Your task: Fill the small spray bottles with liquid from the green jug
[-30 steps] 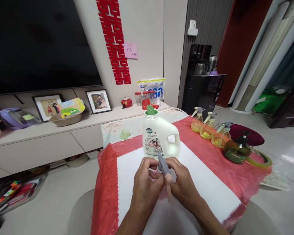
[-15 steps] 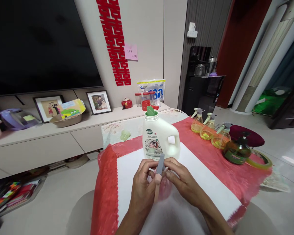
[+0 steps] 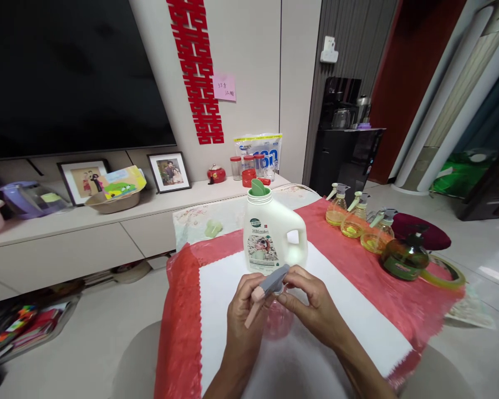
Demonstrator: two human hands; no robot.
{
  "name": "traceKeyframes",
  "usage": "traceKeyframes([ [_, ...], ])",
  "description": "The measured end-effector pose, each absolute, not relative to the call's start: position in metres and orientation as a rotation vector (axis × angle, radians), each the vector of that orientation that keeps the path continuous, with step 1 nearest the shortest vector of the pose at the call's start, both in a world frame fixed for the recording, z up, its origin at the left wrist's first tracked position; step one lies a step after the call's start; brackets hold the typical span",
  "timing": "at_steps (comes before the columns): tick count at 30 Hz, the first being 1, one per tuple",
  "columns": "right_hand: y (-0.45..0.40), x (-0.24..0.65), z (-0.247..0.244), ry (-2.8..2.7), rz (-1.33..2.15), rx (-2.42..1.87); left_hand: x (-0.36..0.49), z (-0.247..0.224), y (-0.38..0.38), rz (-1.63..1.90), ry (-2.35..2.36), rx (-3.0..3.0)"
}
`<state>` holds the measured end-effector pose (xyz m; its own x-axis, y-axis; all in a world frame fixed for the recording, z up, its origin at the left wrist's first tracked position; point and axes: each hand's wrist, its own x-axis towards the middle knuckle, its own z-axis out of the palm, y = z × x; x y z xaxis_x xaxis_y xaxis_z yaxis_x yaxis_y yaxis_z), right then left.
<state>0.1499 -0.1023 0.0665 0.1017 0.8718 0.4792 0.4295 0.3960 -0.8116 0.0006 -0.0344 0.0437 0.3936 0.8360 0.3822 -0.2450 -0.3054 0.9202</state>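
A grey and pinkish spray head (image 3: 271, 284) is between my two hands, over a clear pink bottle (image 3: 278, 320) on the white cloth (image 3: 222, 288). The fingers of my left hand (image 3: 245, 316) are closed on the spray head from the left. My right hand (image 3: 316, 305) pinches its right end near the bottle's neck. Fingers partly hide the joint between head and bottle. Just beyond my hands stands a large pale green jug (image 3: 263, 221), upright, with a green piece (image 3: 258, 188) in its open mouth.
Several pump bottles (image 3: 352, 223) with yellow liquid and a dark green pump bottle (image 3: 403, 257) stand on the red covering (image 3: 341, 249) at right, beside a tape roll (image 3: 443, 271). A light green object (image 3: 213, 228) lies back left.
The spray head has turned, its pinkish nozzle now pointing down and left instead of toward me. Both hands have shifted slightly around it, and more of the pink bottle shows.
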Motion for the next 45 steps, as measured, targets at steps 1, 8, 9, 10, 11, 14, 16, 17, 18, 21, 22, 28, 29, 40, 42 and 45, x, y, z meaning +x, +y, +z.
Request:
traceKeyframes([
  [1, -0.102, 0.149, 0.066, -1.513, 0.462, -1.219, 0.002, 0.043, -0.036, 1.164, 0.563, 1.44],
  [8, -0.101, 0.142, 0.065, -1.476, 0.288, -1.227, 0.008, 0.045, -0.051, 1.154, 0.699, 1.239],
  [9, -0.101, 0.14, 0.065, -1.469, 0.262, -1.222, 0.009, 0.044, -0.052, 1.171, 0.713, 1.237],
  [10, -0.1, 0.138, 0.065, -1.461, 0.237, -1.218, 0.009, 0.044, -0.053, 1.192, 0.719, 1.247],
  [11, -0.1, 0.137, 0.065, -1.451, 0.212, -1.215, 0.01, 0.044, -0.054, 1.211, 0.717, 1.266],
  [14, -0.1, 0.133, 0.064, -1.424, 0.163, -1.218, 0.013, 0.043, -0.056, 1.266, 0.699, 1.324],
  [16, -0.099, 0.132, 0.063, -1.414, 0.155, -1.223, 0.014, 0.045, -0.058, 1.289, 0.703, 1.3],
  [17, -0.099, 0.132, 0.063, -1.412, 0.158, -1.225, 0.014, 0.046, -0.06, 1.291, 0.707, 1.285],
  [18, -0.099, 0.132, 0.062, -1.411, 0.164, -1.225, 0.014, 0.046, -0.06, 1.284, 0.715, 1.278],
  [21, -0.098, 0.135, 0.061, -1.417, 0.203, -1.218, 0.013, 0.048, -0.061, 1.239, 0.756, 1.277],
  [22, -0.098, 0.136, 0.061, -1.419, 0.222, -1.215, 0.012, 0.048, -0.061, 1.226, 0.761, 1.267],
  [28, -0.101, 0.141, 0.067, -1.472, 0.357, -1.21, 0.013, 0.045, -0.058, 1.2, 0.719, 1.196],
  [29, -0.101, 0.141, 0.067, -1.473, 0.366, -1.207, 0.013, 0.044, -0.058, 1.199, 0.709, 1.206],
  [40, -0.096, 0.131, 0.056, -1.342, 0.258, -1.235, 0.015, 0.041, -0.062, 1.3, 0.73, 1.296],
  [42, -0.095, 0.131, 0.054, -1.332, 0.233, -1.246, 0.018, 0.042, -0.064, 1.315, 0.76, 1.33],
  [45, -0.095, 0.13, 0.052, -1.334, 0.21, -1.256, 0.024, 0.048, -0.065, 1.302, 0.816, 1.343],
])
